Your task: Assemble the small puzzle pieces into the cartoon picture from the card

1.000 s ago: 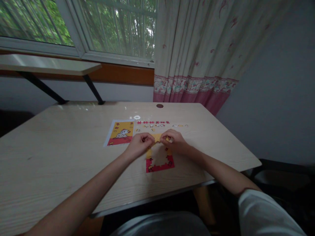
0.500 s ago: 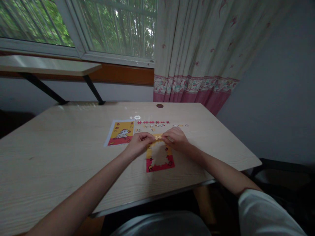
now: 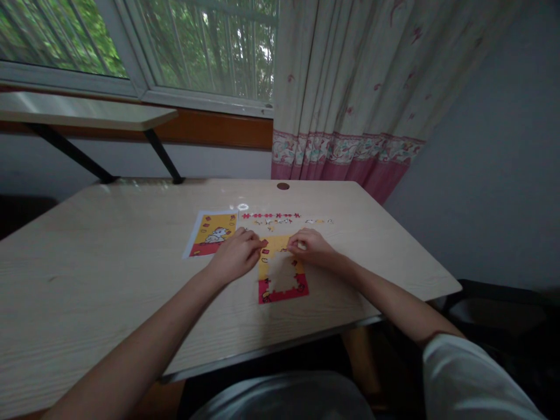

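A partly assembled jigsaw puzzle (image 3: 284, 294), yellow at the top and red at the bottom, lies in front of me as a frame around a bare centre. At its upper left side is my left hand (image 3: 236, 255), fingers loosely bent, with the fingertips on or just beside the edge; nothing shows held in it. My right hand (image 3: 311, 247) pinches a small yellow puzzle piece (image 3: 283, 249) over the puzzle's upper part. The fingers partly hide this piece, and whether it touches the other pieces is not clear.
A printed picture (image 3: 214, 230) of a white animal on yellow and red lies left of the puzzle. Behind it run a row of red pieces (image 3: 269, 216) and several loose white and yellow pieces (image 3: 280, 221). A raised shelf (image 3: 87, 111) stands at the table's back left.
My left hand has let go of the yellow piece and moved slightly left to the puzzle's edge. The piece stays at my right hand's fingertips. The camera view has shifted slightly.
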`<state>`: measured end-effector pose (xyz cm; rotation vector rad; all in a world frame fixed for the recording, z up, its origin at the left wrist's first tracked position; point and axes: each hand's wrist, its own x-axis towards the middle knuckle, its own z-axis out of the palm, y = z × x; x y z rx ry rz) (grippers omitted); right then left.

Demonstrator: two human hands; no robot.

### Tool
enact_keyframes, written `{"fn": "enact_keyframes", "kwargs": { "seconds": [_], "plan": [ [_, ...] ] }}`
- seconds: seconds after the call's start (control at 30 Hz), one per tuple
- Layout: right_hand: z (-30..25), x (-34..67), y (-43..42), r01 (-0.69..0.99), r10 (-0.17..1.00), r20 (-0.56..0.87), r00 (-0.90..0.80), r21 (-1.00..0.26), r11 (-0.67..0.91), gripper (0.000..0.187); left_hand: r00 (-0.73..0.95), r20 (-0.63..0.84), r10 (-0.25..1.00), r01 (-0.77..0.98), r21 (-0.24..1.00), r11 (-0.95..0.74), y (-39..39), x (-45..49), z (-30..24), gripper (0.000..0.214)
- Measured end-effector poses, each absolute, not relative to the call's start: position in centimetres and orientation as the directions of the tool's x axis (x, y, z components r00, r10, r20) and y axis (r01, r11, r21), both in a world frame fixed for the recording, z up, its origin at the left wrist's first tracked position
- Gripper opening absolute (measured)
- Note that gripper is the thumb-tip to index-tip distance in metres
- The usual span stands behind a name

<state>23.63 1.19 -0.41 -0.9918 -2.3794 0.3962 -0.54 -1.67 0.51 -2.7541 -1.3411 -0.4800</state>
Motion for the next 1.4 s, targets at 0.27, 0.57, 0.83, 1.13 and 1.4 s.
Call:
{"fn": "enact_keyframes", "kwargs": {
  "seconds": [0.27, 0.57, 0.83, 1.13, 1.4],
  "plan": [
    [-0.9, 23.3, 1.2, 0.568, 0.696, 0.272, -0.665, -0.421, 0.707, 0.008, 0.680, 0.275, 0.680, 0.672, 0.138, -0.728, -2.3, 0.0, 0.9, 0.032],
    [-0.7, 23.4, 1.0, 0.567, 0.665, 0.287, -0.690, -0.356, 0.743, 0.009, 0.707, 0.253, 0.660, 0.643, 0.159, -0.749, -2.5, 0.3, 0.5, 0.034],
    [-0.1, 23.5, 0.5, 0.496, 0.532, 0.349, -0.772, -0.192, 0.847, 0.015, 0.712, 0.238, 0.661, 0.647, 0.143, -0.749, -2.8, 0.7, 0.9, 0.033],
    [0.6, 24.6, 1.0, 0.445, 0.496, 0.281, -0.822, -0.226, 0.866, 0.020, 0.724, 0.219, 0.654, 0.649, 0.105, -0.754, -2.7, 0.2, 1.0, 0.032],
    [1.8, 26.9, 2.0, 0.604, 0.640, 0.185, -0.746, -0.218, 0.767, 0.043, 0.661, 0.203, 0.722, 0.728, 0.060, -0.683, -1.3, -2.8, 2.0, 0.045]
  ]
}}
